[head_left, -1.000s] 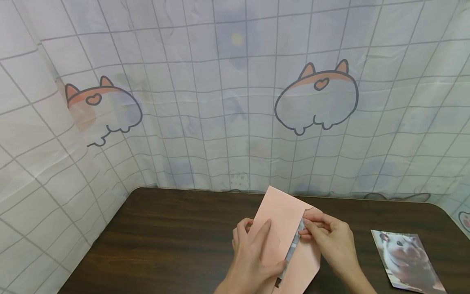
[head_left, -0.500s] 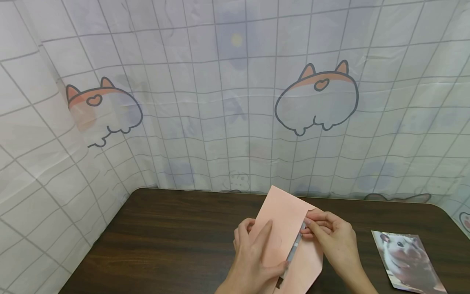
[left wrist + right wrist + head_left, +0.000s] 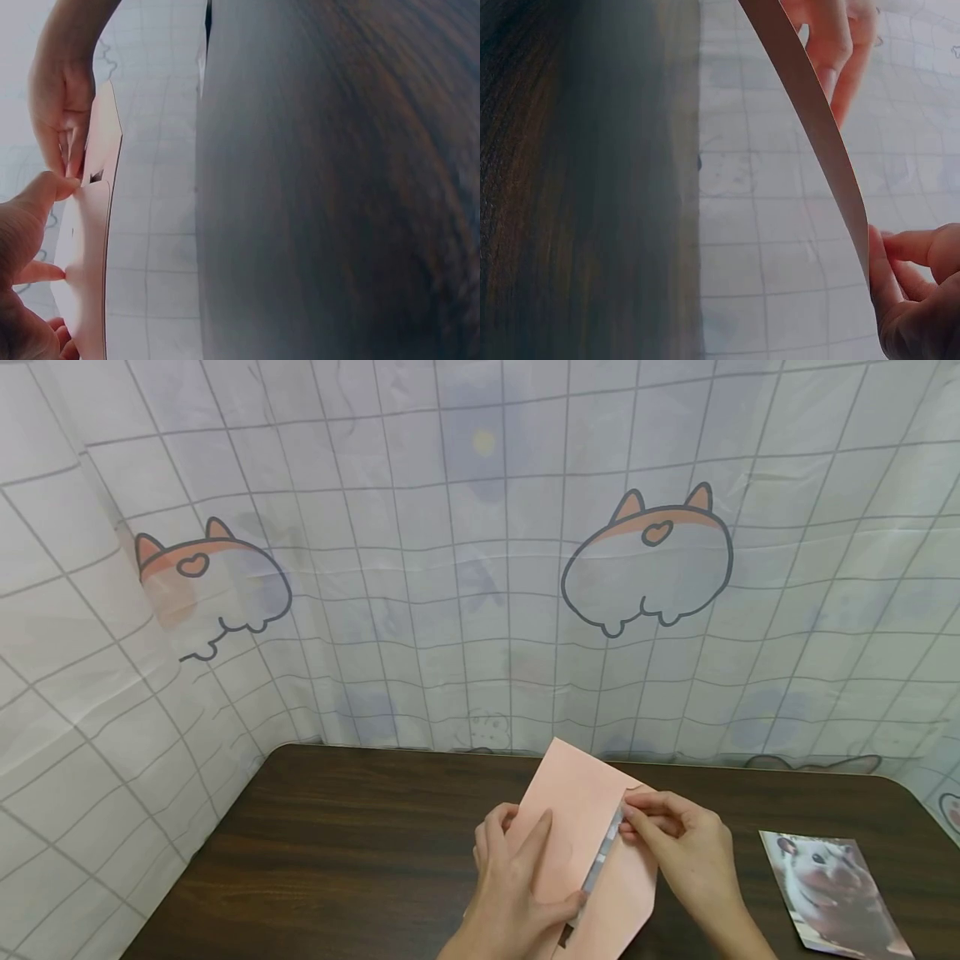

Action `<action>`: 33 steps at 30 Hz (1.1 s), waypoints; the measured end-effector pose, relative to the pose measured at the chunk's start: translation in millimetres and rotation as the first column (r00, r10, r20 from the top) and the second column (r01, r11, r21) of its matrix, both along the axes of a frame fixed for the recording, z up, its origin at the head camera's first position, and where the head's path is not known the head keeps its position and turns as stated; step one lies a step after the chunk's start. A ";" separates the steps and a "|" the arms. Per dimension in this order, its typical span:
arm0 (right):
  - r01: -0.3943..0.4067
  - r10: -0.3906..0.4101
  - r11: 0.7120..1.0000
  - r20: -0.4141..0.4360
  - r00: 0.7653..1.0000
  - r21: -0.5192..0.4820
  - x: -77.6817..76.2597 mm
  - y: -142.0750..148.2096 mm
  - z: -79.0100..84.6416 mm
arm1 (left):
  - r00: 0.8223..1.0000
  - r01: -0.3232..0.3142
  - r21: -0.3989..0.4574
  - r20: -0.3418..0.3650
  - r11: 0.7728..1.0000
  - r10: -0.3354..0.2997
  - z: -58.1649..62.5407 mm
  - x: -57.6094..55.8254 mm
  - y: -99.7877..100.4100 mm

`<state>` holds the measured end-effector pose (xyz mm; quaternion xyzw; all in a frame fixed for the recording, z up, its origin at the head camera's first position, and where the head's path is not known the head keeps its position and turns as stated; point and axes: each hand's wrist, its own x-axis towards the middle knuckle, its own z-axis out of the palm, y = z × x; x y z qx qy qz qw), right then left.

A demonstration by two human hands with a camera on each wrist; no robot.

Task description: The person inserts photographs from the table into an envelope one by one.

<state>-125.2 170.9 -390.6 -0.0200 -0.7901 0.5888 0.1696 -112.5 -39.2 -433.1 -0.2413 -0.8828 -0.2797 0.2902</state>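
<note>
A pink envelope [image 3: 572, 827] is held up at a slant above the table. Its opening shows a narrow strip of a grey-white picture card [image 3: 598, 867] inside. My left hand [image 3: 506, 881] grips the envelope from the left, its thumb at the opening's lower part and some fingers behind. At the upper end of the opening my right hand [image 3: 688, 852] pinches the envelope's edge between thumb and fingers; whether the card is in that pinch too, I cannot tell. In the right wrist view the envelope [image 3: 821, 142] appears edge-on, bent slightly near the right fingers.
A photo of a hamster-like animal [image 3: 834, 889] lies on the dark wooden table [image 3: 360, 852], right of my right hand. Behind the table hangs a white grid-patterned curtain [image 3: 420, 610] with cartoon animals, and it also runs along the left side.
Both hands and the envelope shifted slightly right, then the left hand and envelope drifted slightly back left. The right hand crept a little further right. Both grips stayed on the envelope.
</note>
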 end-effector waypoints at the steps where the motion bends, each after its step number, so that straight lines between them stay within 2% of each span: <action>1: -0.003 0.003 1.000 -0.014 1.000 0.009 0.1 0.1 0.2 | 1.000 -0.002 -0.001 0.010 1.000 0.002 0.3 0.0 -0.2; 7: -0.022 0.025 0.999 -0.080 0.997 0.036 -0.5 3.7 1.1 | 0.993 -0.006 0.003 0.120 1.000 0.006 4.3 0.4 -1.9; 9: -0.039 0.042 0.998 -0.102 0.994 0.039 -0.8 5.5 1.5 | 0.991 -0.009 0.008 0.136 1.000 0.008 4.9 0.0 -2.6; 13: -0.066 0.078 0.995 -0.159 0.984 0.075 -1.5 9.5 1.7 | 0.993 -0.022 0.014 0.119 1.000 0.020 3.9 -1.0 -3.6; 16: -0.053 0.073 0.992 -0.181 0.981 0.115 -1.9 12.2 2.3 | 0.994 -0.032 0.017 0.108 0.999 0.030 3.2 -1.9 -4.2; 23: 0.004 0.023 0.981 -0.137 0.990 0.194 -4.4 20.8 4.8 | 0.990 -0.034 0.054 0.136 0.998 0.027 5.0 -3.0 -5.6; 33: 0.025 0.008 0.955 -0.111 0.994 0.295 -7.6 36.4 1.5 | 0.982 -0.025 0.053 0.188 0.998 0.014 6.2 -2.6 -7.3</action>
